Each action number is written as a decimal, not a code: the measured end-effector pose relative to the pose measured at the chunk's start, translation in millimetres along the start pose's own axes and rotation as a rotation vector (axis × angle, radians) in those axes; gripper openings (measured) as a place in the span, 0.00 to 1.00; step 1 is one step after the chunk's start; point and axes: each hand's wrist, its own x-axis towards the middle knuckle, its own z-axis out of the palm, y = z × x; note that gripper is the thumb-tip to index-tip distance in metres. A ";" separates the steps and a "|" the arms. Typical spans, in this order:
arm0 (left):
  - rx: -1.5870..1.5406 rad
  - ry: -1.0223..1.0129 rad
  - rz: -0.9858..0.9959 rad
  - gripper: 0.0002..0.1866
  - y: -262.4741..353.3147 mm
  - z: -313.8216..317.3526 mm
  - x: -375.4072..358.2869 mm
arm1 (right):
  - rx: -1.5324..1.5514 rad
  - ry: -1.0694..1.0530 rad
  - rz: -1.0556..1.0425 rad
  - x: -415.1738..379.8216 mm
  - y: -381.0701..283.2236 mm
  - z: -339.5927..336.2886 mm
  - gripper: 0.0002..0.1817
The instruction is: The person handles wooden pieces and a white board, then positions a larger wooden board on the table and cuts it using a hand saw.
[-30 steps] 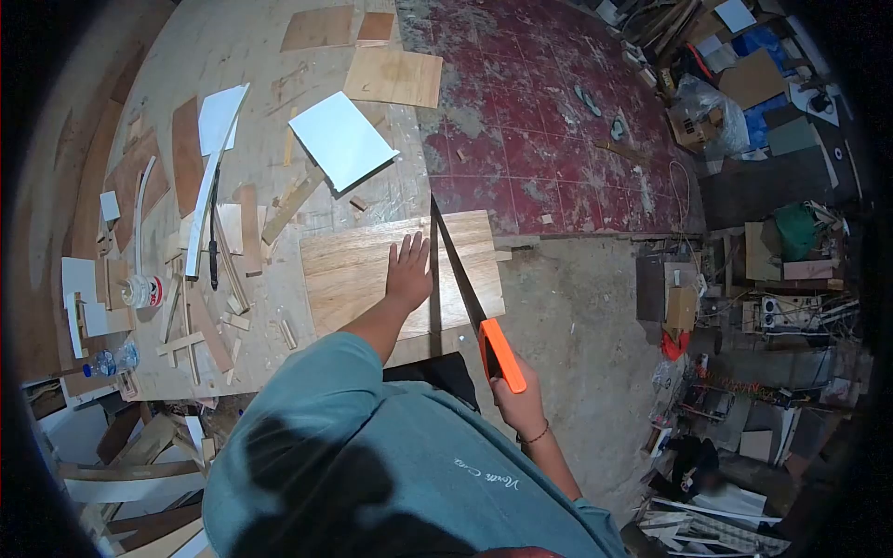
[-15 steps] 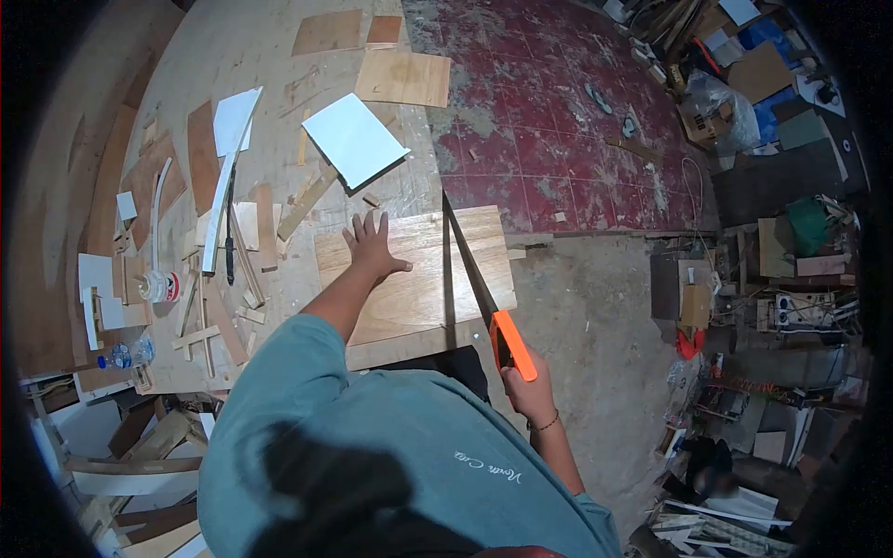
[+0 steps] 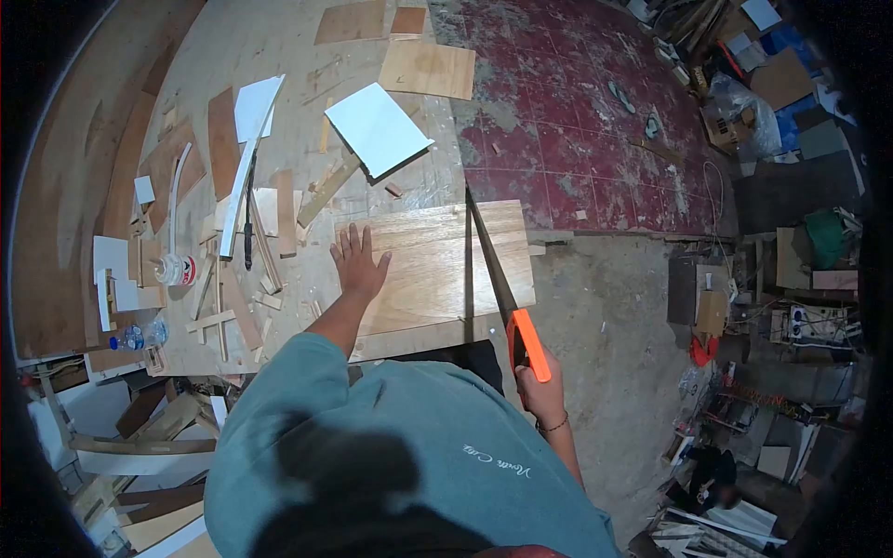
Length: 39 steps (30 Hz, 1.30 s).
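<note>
A light wooden board (image 3: 423,279) lies on the workbench, its right end sticking out past the bench edge. My left hand (image 3: 361,265) rests flat on the board's left part with fingers spread. My right hand (image 3: 545,391) is wrapped round the orange handle of a handsaw (image 3: 493,256). The saw's blade runs away from me across the right part of the board, its tip near the far edge, and a dark shadow line falls just left of it. The handle is off the near right corner of the board.
On the workbench (image 3: 298,56) lie a white panel (image 3: 377,128), a long white strip (image 3: 244,186), wood offcuts (image 3: 214,321), a glue jar (image 3: 175,271) and a plastic bottle (image 3: 139,336). A person (image 3: 712,479) is at lower right beside scrap. Slippers (image 3: 621,97) lie on the red floor.
My left hand has slid leftward along the board, nearer its left edge. The view has shifted slightly; the saw stays across the board's right part in my right hand.
</note>
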 end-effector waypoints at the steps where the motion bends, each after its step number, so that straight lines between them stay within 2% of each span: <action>1: 0.020 -0.006 -0.003 0.39 2.1 0.1 2.9 | -0.003 -0.004 0.004 -0.7 -2.6 0.5 0.30; 2: 0.016 -0.002 0.003 0.39 6.7 1.6 7.2 | -0.004 -0.008 0.008 -0.5 -4.5 1.8 0.30; 3: -0.024 0.034 0.105 0.37 12.1 3.7 10.4 | -0.004 -0.002 0.007 0.2 -5.6 3.7 0.30; 4: -0.063 0.068 0.204 0.36 16.1 6.1 12.1 | 0.009 0.013 -0.074 0.5 -6.5 6.1 0.24; 5: -0.065 0.065 0.207 0.36 23.6 9.6 14.9 | 0.021 0.027 -0.153 0.5 -7.0 7.2 0.18; 7: -0.187 0.088 0.340 0.34 50.9 8.9 18.3 | -0.006 0.023 -0.152 -0.1 -5.9 7.3 0.21; 9: -0.171 0.099 0.339 0.35 63.8 12.4 21.6 | -0.033 0.027 -0.163 0.3 -8.1 7.4 0.23; 11: -0.140 0.033 0.294 0.35 65.6 16.2 18.1 | 0.051 0.008 0.021 -2.1 -11.8 6.5 0.31; 15: -0.114 0.033 0.281 0.36 64.0 16.4 16.9 | 0.029 0.005 0.088 -0.1 -20.1 8.1 0.31; 21: -0.079 -0.008 0.275 0.38 65.9 12.0 17.4 | -0.016 0.046 0.023 0.3 -62.1 14.1 0.31; 23: -0.079 -0.012 0.282 0.38 66.2 11.4 19.1 | -0.072 0.089 -0.077 7.7 -68.5 11.4 0.25; 25: -0.078 -0.022 0.285 0.38 65.2 12.8 18.1 | -0.031 0.060 -0.022 17.9 -71.2 3.6 0.25; 26: -0.086 -0.028 0.288 0.39 65.1 13.9 18.7 | 0.011 0.028 0.025 26.5 -73.8 0.7 0.26; 27: -0.092 -0.033 0.290 0.39 65.1 13.4 21.3 | -0.075 0.023 0.007 48.6 -73.1 2.1 0.23; 28: -0.089 -0.037 0.288 0.39 64.6 13.4 23.2 | -0.158 0.019 -0.007 79.9 -67.6 6.9 0.20; 29: -0.077 -0.028 0.293 0.39 65.1 12.1 24.1 | -0.198 0.089 -0.129 116.9 -60.6 22.5 0.16; 31: -0.065 -0.035 0.296 0.39 65.6 15.1 17.3 | -0.132 0.063 -0.112 191.5 -42.7 51.6 0.15; 32: -0.069 -0.036 0.292 0.39 65.7 16.1 14.6 | -0.129 -0.043 -0.014 207.2 -60.8 55.2 0.19; 33: -0.071 -0.021 0.289 0.39 66.6 13.1 21.5 | -0.125 -0.041 -0.025 210.8 -59.9 60.2 0.19; 35: -0.064 -0.033 0.284 0.40 67.2 9.5 20.8 | -0.123 0.001 -0.161 211.2 -41.1 67.5 0.24; 37: -0.064 -0.035 0.279 0.42 69.3 6.4 20.4 | -0.085 -0.018 -0.181 192.4 -18.9 66.5 0.31; 39: -0.068 -0.078 0.273 0.47 69.7 3.4 19.1 | -0.047 0.042 -0.381 185.4 25.0 75.3 0.33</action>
